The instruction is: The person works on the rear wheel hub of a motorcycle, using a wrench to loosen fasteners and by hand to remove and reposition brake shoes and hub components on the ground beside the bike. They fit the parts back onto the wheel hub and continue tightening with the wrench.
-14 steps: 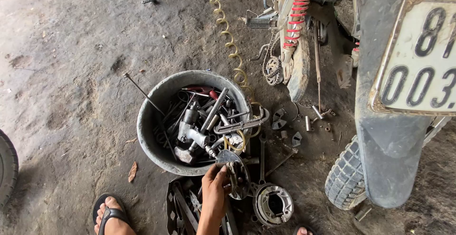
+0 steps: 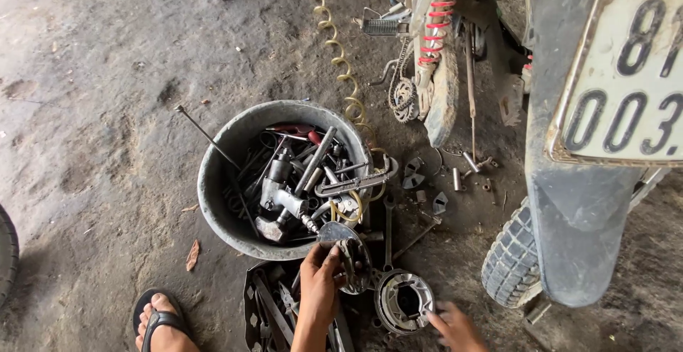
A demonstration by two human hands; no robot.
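Observation:
My left hand reaches up from the bottom edge and grips a round, dirty metal part at the near rim of a grey basin. The basin is full of tools, among them a pneumatic wrench and long spanners. My right hand is at the bottom edge, blurred, with its fingers apart. Its fingertips are right beside a round brake plate that lies on the ground. Whether they touch it is unclear.
A motorcycle's rear stands at the right, with a number plate, a knobbly tyre and a red shock spring. A coiled hose runs to the basin. Small parts lie scattered. A dark tool tray and my sandalled foot are near me.
My right hand has come into view at the bottom beside the brake plate. My left hand stays on the round metal part by the basin rim.

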